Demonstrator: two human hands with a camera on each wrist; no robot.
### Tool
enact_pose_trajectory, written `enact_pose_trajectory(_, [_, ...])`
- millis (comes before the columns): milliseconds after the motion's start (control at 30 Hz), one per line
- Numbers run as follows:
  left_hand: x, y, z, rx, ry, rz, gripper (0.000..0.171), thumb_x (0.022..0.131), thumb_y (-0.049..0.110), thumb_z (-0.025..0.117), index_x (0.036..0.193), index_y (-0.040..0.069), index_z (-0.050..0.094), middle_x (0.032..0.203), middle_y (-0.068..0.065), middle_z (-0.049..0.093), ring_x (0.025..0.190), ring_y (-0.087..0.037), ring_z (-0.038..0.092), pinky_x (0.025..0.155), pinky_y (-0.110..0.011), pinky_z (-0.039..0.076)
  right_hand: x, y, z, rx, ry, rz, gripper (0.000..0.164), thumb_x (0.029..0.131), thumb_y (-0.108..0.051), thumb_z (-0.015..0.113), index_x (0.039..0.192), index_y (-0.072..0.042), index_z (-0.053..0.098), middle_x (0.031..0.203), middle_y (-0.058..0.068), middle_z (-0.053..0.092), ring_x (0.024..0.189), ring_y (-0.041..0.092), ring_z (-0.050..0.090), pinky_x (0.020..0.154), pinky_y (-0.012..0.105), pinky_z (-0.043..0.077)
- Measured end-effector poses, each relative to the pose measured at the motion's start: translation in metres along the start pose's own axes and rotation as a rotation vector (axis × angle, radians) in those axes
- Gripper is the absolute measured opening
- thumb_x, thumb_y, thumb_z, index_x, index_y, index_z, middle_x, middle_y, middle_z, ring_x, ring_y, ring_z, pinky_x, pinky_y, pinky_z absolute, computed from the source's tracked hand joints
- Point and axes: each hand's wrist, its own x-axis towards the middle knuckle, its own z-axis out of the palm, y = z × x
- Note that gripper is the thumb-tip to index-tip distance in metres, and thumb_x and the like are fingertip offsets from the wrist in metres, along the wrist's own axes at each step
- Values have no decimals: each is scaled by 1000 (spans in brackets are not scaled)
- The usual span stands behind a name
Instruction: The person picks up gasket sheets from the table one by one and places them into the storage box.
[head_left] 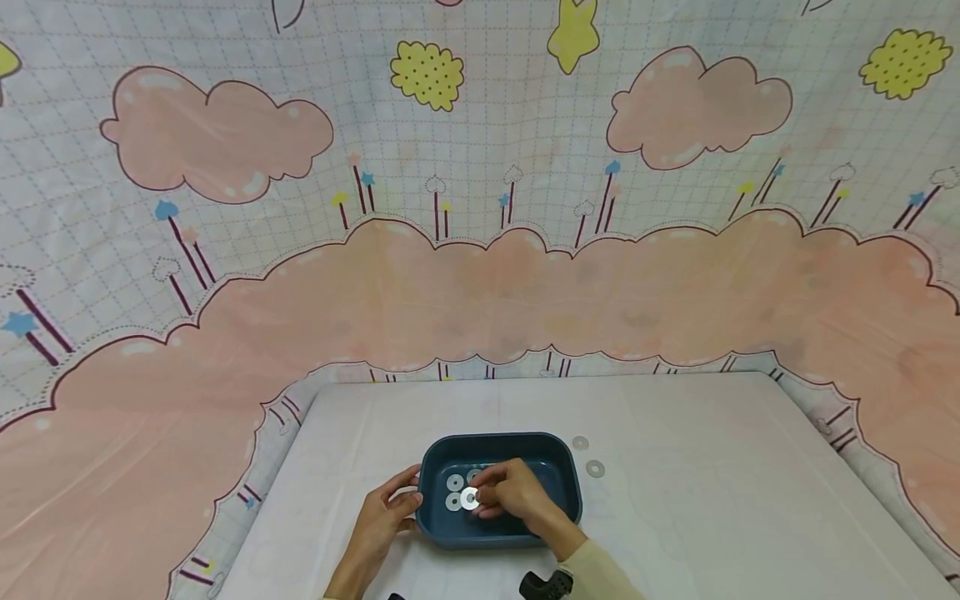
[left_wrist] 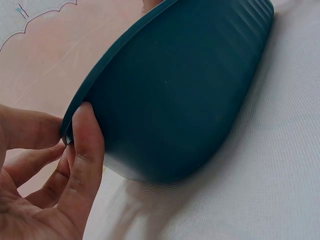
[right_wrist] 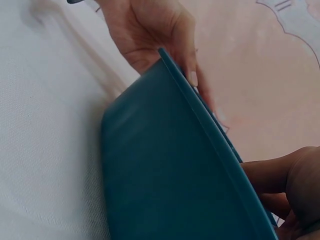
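A dark teal rectangular tray sits on the white-covered table. At its left end my left hand grips the rim, thumb and fingers on either side of the wall, as the left wrist view shows close up. My right hand reaches down into the tray and pinches a shiny flat washer at the fingertips. Beside it on the tray floor lie other silver washers, one partly covered by the right hand. The tray wall hides the right fingertips in the right wrist view.
Two more washers, one nearer and one farther, lie on the table just right of the tray. The white tabletop extends to both sides. Behind it hangs a cloud-patterned cloth.
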Motion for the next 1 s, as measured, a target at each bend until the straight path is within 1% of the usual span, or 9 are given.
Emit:
enact_pose_trajectory(233, [0,-1,0,13,-12,0,48,91,0,62,138,4,55,121,-14,53,90,-19,61,61,-30,54,3,2,4,-50,-12,36,19,83,7,64,100,4,73,80,10,66,64,16,72,59,28,59])
enact_pose_trajectory(467, [0,-1,0,19,-16,2,49,91,0,62,140,3,53,120,-14,53,89,-18,61,61,-30,55,5,1,9,-91,-34,55,18,83,8,64,99,5,72,81,11,67,66,21,73,60,30,60])
enact_pose_trajectory(700, [1,-1,0,13,-10,3,48,90,-2,62,138,2,55,118,-12,53,88,-18,61,61,-30,55,9,0,16,-155,-58,82,14,81,8,66,89,1,74,75,10,67,58,16,70,56,27,58])
enact_pose_trajectory(867, [2,-1,-1,4,-14,3,48,90,-2,63,137,2,55,116,-11,53,86,-16,61,61,-30,54,12,2,19,-179,-74,76,14,81,10,64,87,2,74,72,11,69,57,19,70,54,28,58])
enact_pose_trajectory(1000, [2,-2,-2,-4,-23,6,49,90,-1,63,138,2,55,116,-11,53,86,-15,61,61,-30,54,12,4,20,-206,-77,77,15,80,11,63,86,2,74,71,12,69,56,17,69,53,28,57])
